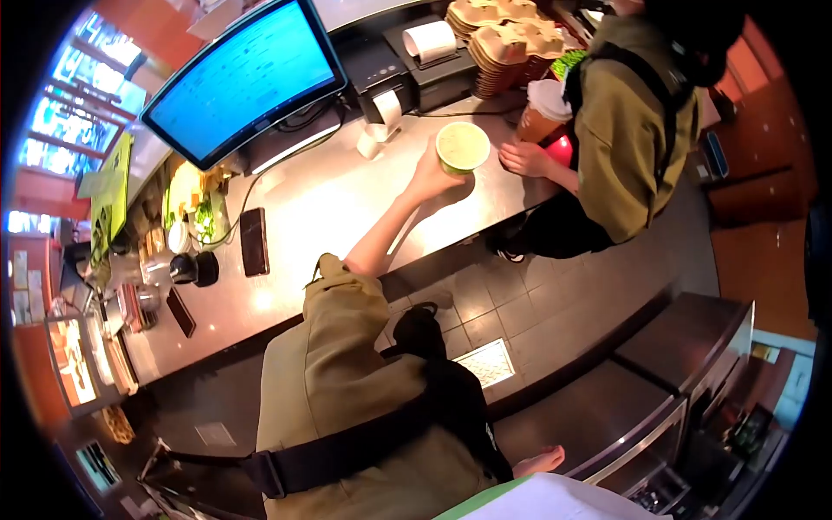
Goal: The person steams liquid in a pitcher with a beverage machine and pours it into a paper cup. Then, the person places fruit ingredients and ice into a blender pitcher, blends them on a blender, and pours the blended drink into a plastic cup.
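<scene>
My left hand (433, 178) is wrapped around the side of a paper cup (463, 147) with a pale yellow-green top, held over the metal counter (303, 199). My right hand (539, 461) shows only in part low in the view, beside my dark apron; its finger pose and any contents are unclear. Right of the cup, a co-worker's hand (525, 159) rests by the counter near a red object (561, 151) and a brown cup with a white lid (546, 111).
A monitor (247, 78), a printer (374, 69) and stacked cup carriers (504, 43) line the counter's back. A dark phone (254, 242) lies at left. The co-worker (624, 130) stands at right; a steel unit (598, 412) is at lower right.
</scene>
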Available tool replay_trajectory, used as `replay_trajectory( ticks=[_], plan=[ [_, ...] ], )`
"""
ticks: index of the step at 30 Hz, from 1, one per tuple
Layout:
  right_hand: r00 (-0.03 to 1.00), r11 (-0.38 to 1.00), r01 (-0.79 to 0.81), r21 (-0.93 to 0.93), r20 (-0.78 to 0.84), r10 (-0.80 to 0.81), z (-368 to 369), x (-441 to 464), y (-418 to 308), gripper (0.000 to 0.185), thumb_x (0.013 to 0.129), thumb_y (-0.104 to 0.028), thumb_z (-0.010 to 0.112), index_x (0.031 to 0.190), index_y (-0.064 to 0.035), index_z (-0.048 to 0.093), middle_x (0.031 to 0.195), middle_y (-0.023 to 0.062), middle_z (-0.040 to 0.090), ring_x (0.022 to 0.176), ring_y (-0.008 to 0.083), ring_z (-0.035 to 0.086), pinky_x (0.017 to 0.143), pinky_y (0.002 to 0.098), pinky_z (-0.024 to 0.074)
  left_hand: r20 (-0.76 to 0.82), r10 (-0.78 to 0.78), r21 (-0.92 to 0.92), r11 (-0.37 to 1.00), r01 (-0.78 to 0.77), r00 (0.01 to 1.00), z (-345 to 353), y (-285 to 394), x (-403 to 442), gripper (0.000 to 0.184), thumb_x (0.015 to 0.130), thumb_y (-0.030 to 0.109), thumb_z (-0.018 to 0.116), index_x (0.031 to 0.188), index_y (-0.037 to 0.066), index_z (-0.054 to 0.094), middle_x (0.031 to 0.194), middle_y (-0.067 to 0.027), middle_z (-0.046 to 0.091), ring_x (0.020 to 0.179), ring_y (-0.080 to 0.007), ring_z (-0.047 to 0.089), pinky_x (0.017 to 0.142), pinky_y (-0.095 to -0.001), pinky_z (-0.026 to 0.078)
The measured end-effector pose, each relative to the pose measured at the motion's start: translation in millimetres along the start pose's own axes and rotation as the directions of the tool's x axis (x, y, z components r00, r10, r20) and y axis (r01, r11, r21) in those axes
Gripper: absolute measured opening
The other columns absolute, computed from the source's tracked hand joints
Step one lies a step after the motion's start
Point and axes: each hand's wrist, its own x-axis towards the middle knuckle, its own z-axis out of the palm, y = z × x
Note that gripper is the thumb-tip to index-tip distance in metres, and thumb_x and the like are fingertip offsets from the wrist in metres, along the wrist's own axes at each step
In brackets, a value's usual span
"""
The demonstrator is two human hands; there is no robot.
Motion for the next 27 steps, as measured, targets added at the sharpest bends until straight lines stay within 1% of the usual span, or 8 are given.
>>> replay_trajectory(
  ticks=[12, 13, 15, 16, 19, 20, 22, 27],
  plan=[
    [0.986, 0.993, 0.017, 0.12, 0.163, -0.036, -22.7, 7.4, 18.6, 0.016, 0.084, -0.023, 0.049, 0.091, -0.0093, 0.052, 0.085, -0.0003, 0.048, 0.074, 0.011, 0.043, 0.067, 0.0234, 0.0367, 0.019, -0.163, -0.019, 0.986, 0.164, 0.986, 1.0, -19.8, -2.1, 0.08, 0.052, 0.016, 0.076, 0.118, -0.001, 0.033, 0.106, -0.0132, 0.049, 0.101, -0.0246, 0.049, 0.088, -0.0331, 0.039],
    [0.989, 0.987, 0.005, 0.161, 0.146, -0.029, -26.8, -6.6, 12.1, 0.013, 0.084, -0.022, 0.051, 0.089, -0.0098, 0.052, 0.083, -0.0009, 0.049, 0.074, 0.0103, 0.045, 0.066, 0.0238, 0.0381, -0.105, 0.03, 0.107, 0.994, -0.019, 0.994, 5.5, -23.5, -8.8, 0.076, 0.056, 0.019, 0.074, 0.116, -0.002, 0.035, 0.101, -0.0133, 0.052, 0.094, -0.0263, 0.051, 0.086, -0.034, 0.039],
    [0.996, 0.957, -0.063, 0.284, 0.077, 0.042, -38.3, -20.4, 20.7, 0.012, 0.083, -0.021, 0.054, 0.089, -0.0105, 0.053, 0.085, -0.0022, 0.051, 0.078, 0.0094, 0.047, 0.069, 0.0237, 0.0413, 0.128, -0.298, -0.038, 0.951, 0.305, 0.946, 6.3, 3.5, -34.8, 0.061, 0.069, 0.027, 0.065, 0.115, -0.002, 0.039, 0.11, -0.0172, 0.045, 0.103, -0.0275, 0.044, 0.087, -0.0366, 0.036],
    [0.997, 0.939, -0.074, 0.335, 0.032, 0.067, -46.4, -27.6, 26.7, 0.011, 0.085, -0.02, 0.053, 0.091, -0.0117, 0.053, 0.087, -0.0027, 0.051, 0.079, 0.0072, 0.048, 0.066, 0.0223, 0.0413, -0.221, 0.011, 0.273, 0.961, 0.051, 0.975, 22.7, -20.8, -57.0, 0.06, 0.071, 0.031, 0.063, 0.115, -0.001, 0.039, 0.111, -0.0174, 0.043, 0.108, -0.0271, 0.038, 0.091, -0.0373, 0.031],
    [0.992, 0.921, -0.098, 0.378, -0.039, 0.121, -88.7, -47.2, 40.8, 0.007, 0.085, -0.016, 0.052, 0.088, -0.0101, 0.053, 0.07, -0.0055, 0.046, 0.062, 0.0035, 0.041, 0.055, 0.0179, 0.0367, -0.324, -0.236, 0.232, 0.919, 0.319, 0.916, 36.2, -79.9, -105.7, 0.043, 0.07, 0.01, 0.056, 0.108, -0.006, 0.041, 0.095, -0.0147, 0.048, 0.084, -0.0209, 0.045, 0.071, -0.0343, 0.04],
    [0.99, 0.933, -0.064, 0.354, -0.093, 0.103, -109.0, -53.0, 52.4, 0.005, 0.085, -0.014, 0.051, 0.087, -0.0092, 0.053, 0.068, -0.005, 0.044, 0.059, 0.0042, 0.041, 0.054, 0.018, 0.0367, -0.302, -0.316, 0.21, 0.898, 0.386, 0.899, 45.3, -100.8, -116.2, 0.039, 0.07, 0.003, 0.053, 0.105, -0.008, 0.042, 0.09, -0.0138, 0.05, 0.076, -0.0188, 0.048, 0.064, -0.0333, 0.043],
    [0.962, 0.9, -0.077, 0.43, -0.205, 0.181, -154.7, -60.3, 85.3, 0.005, 0.085, -0.012, 0.048, 0.084, -0.0085, 0.051, 0.071, -0.0033, 0.047, 0.062, 0.0057, 0.044, 0.056, 0.0183, 0.0382, -0.216, -0.26, 0.03, 0.962, 0.273, 0.941, 130.3, 18.3, -189.7, 0.032, 0.075, 0.003, 0.048, 0.105, -0.005, 0.041, 0.087, -0.0107, 0.048, 0.075, -0.0177, 0.046, 0.067, -0.0316, 0.041],
    [0.823, 0.849, -0.069, 0.524, -0.451, 0.345, -296.0, -78.3, 157.1, 0.006, 0.085, -0.012, 0.045, 0.085, -0.0095, 0.051, 0.078, -0.0006, 0.052, 0.067, 0.0083, 0.051, 0.061, 0.0214, 0.0414, 0.508, -0.33, -0.133, 0.883, 0.451, 0.796, 245.6, 134.2, -365.5, 0.03, 0.082, 0.009, 0.047, 0.11, 0.002, 0.038, 0.094, -0.0071, 0.047, 0.081, -0.015, 0.047, 0.069, -0.0279, 0.04]
  ],
)
